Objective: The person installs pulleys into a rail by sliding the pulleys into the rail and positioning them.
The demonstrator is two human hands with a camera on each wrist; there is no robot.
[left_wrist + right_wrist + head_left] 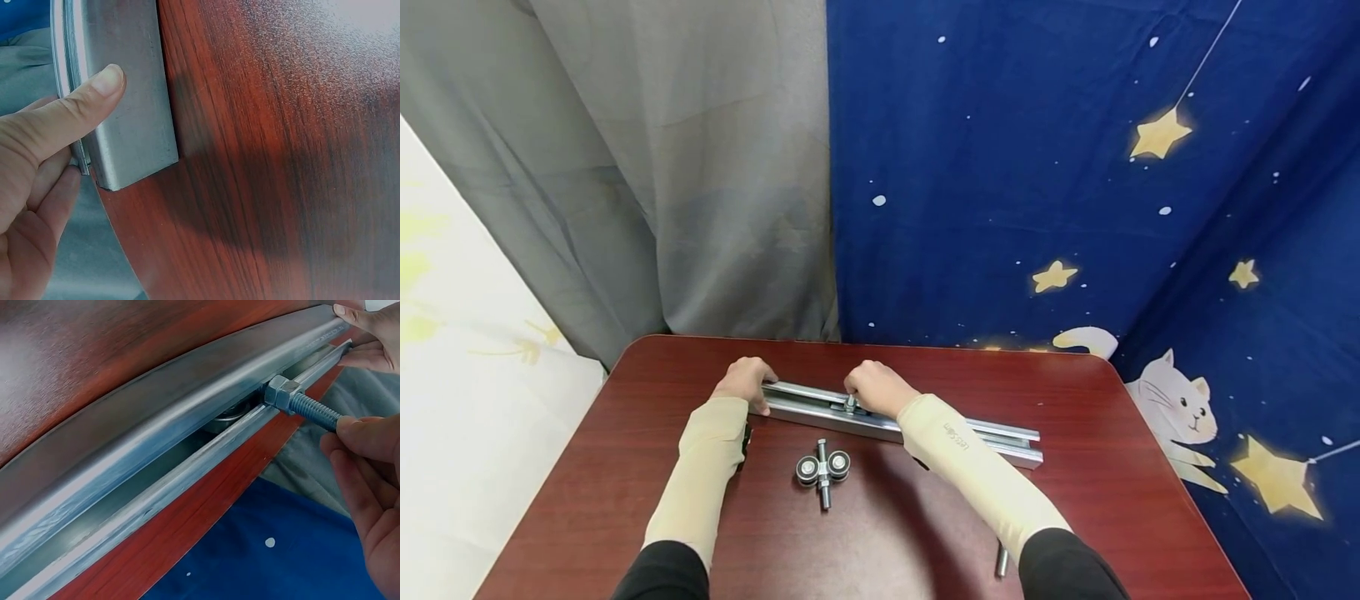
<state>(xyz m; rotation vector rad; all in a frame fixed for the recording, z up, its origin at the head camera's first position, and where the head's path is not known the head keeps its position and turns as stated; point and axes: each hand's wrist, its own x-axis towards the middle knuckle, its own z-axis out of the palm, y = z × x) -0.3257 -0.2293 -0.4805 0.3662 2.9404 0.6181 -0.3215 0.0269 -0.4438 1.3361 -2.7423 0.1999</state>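
A long silver metal channel rail lies across the table, its slot running along its length. My left hand holds the rail's left end, with the thumb flat along the outer wall and the fingers behind the slotted side. Inside the slot sits a roller trolley, mostly hidden; part of a wheel shows, and its threaded bolt with hex nuts sticks out. My right hand pinches the bolt's free end between thumb and fingers.
A second roller trolley, with wheels on both sides of a bolt, lies on the dark red wooden table in front of the rail. Near my right forearm lies a metal rod, partly covered. Grey and blue curtains hang behind the table.
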